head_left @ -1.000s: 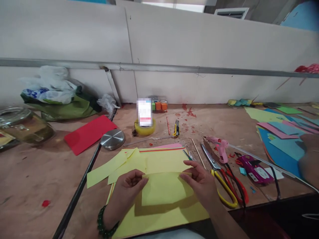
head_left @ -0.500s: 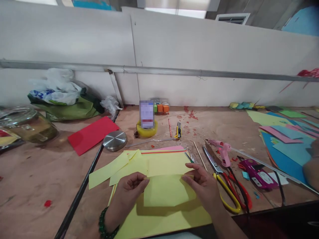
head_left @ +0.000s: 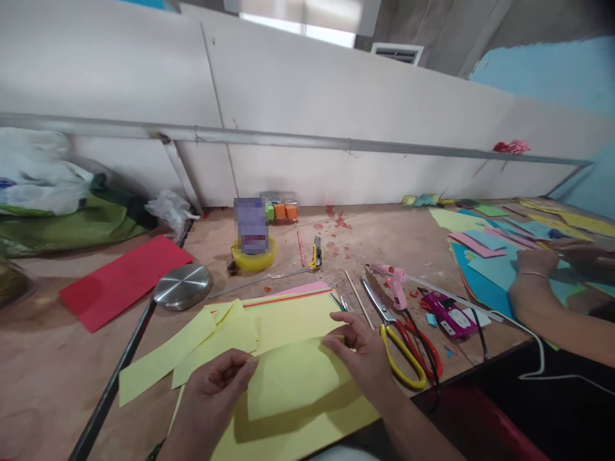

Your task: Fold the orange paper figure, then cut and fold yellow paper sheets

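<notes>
Between my hands is a small rectangle of yellow paper (head_left: 295,378), slightly bowed, casting a shadow on the sheets below. My left hand (head_left: 214,390) pinches its upper left corner between thumb and fingers. At the upper right corner my right hand (head_left: 362,355) pinches it too, thumb in front. Underneath lies a stack of larger yellow sheets (head_left: 298,314), with red and pink edges showing at the back. Cut yellow paper pieces (head_left: 168,355) lie to the left of the stack, partly overlapping it.
Right of the stack are large scissors (head_left: 406,358), a pink glue gun (head_left: 394,285) and a purple device (head_left: 449,314). Behind stand a yellow tape roll (head_left: 254,259), a cutter knife (head_left: 317,251) and a metal disc (head_left: 183,286). Another person's arm (head_left: 552,314) rests over coloured papers at right.
My view has turned to the right, bringing another person's arms and more coloured paper into sight. Both hands still hold the yellow paper, which is now tilted and bowed more.
</notes>
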{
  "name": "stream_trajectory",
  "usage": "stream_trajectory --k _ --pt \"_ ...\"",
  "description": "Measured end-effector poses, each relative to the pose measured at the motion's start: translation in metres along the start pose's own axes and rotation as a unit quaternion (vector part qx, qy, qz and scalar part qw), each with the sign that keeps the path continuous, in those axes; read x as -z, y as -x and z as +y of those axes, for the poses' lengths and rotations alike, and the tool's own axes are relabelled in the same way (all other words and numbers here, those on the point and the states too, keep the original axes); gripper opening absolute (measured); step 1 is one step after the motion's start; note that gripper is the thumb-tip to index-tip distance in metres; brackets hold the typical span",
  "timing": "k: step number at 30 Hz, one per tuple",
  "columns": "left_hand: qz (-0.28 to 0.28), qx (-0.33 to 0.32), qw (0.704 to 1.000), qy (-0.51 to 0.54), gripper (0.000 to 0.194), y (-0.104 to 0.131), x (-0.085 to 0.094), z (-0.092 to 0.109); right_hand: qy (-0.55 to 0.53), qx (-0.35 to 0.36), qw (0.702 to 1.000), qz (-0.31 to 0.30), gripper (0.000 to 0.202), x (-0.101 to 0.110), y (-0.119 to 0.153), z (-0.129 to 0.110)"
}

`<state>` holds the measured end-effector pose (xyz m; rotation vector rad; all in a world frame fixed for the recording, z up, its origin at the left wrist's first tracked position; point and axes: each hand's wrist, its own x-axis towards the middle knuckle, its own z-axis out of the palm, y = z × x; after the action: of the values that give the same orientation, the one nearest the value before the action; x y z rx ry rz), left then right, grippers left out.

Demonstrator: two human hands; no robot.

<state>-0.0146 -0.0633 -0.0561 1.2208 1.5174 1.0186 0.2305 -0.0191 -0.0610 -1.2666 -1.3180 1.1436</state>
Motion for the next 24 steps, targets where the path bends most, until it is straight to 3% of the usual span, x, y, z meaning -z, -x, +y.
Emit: stream_trajectory --k 10,17,20,24 --pt "-0.001 -0.007 1.000 -0.008 0.036 0.000 -0.003 0.009 -0.015 -0.024 1.000 -0.009 0.042 0.001 -0.001 0.003" --pt "-0.047 -0.032 0.989 -0.135 0.032 0.003 -0.011 -0.006 0.073 0.009 0.996 -0.050 0.029 0.007 0.001 0.019" --pt "-0.025 -0.095 0.949 -0.300 0.027 0.006 -0.016 -0.009 0.149 0.057 0.985 -0.061 0.020 0.007 0.003 0.028" --pt "-0.010 -0.150 0.877 -0.456 0.029 0.008 -0.023 -0.008 0.266 0.195 0.943 -0.050 0.013 0.005 0.005 0.038"
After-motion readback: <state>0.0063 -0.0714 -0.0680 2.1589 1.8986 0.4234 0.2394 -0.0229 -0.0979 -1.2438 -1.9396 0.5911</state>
